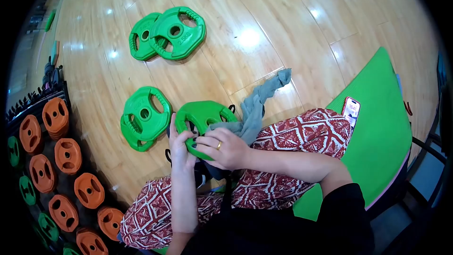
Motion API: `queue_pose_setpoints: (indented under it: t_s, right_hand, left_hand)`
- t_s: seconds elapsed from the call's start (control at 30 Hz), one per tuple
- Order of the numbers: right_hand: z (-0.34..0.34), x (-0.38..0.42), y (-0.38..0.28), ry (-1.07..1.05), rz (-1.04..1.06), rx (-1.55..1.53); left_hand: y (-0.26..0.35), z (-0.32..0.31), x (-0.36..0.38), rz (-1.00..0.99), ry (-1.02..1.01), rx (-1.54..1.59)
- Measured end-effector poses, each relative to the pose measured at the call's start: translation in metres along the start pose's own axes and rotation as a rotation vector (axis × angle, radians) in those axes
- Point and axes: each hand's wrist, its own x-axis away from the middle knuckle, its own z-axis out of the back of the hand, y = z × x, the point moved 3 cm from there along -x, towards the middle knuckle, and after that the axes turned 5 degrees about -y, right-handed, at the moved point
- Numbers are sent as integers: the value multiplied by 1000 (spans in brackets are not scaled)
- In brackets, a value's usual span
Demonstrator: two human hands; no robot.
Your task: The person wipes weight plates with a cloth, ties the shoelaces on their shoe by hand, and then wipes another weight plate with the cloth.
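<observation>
A green weight plate (pixel 194 109) is held tilted above my lap. My left hand (pixel 181 145) grips its left edge, thumb up along the rim. Across the plate's near side lies my right hand (pixel 225 148), fingers curled, with a ring on one finger. A grey-green cloth (pixel 255 108) runs from under that hand over the plate's right side, its twisted end stretching out toward the floor. Part of the cloth and the plate's lower edge are hidden by my fingers. Left of the held plate, two stacked green plates (pixel 153 99) lie on the floor.
Farther off, two more green plates (pixel 181 42) overlap on the wooden floor (pixel 264 14). A rack of orange plates (pixel 68 156) and green ones stands at the left. On the right, a phone (pixel 350 108) rests on a green mat (pixel 377 127) beside my patterned trousers (pixel 302 134).
</observation>
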Motion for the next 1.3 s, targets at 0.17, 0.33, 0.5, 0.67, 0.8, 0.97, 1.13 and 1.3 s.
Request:
queue_pose_setpoints:
  t_s: [0.17, 0.33, 0.5, 0.67, 0.8, 0.97, 1.13, 1.3]
  right_hand:
    - [-19, 1, 15, -82, 169, 157]
    - [-11, -13, 55, -187, 262, 288]
    - [-5, -17, 54, -253, 58, 59]
    - [12, -27, 100, 74, -366, -17]
    - [74, -41, 136, 779, -838, -478]
    - [52, -57, 74, 572, -438, -417]
    - [-14, -54, 45, -184, -199, -275]
    - [-22, -43, 51, -477, -268, 65]
  left_hand:
    - [-3, 9, -13, -106, -110, 10]
    - [-19, 11, -41, -237, -82, 184]
    - [-17, 9, -44, -121, -285, 191]
    - [-15, 2, -33, -38, -291, 192]
    - [-13, -3, -27, 12, -236, 190]
    - [-20, 11, -29, 40, -356, 223]
    - [-25, 26, -27, 22, -356, 258]
    - [-22, 25, -29, 55, -430, 367]
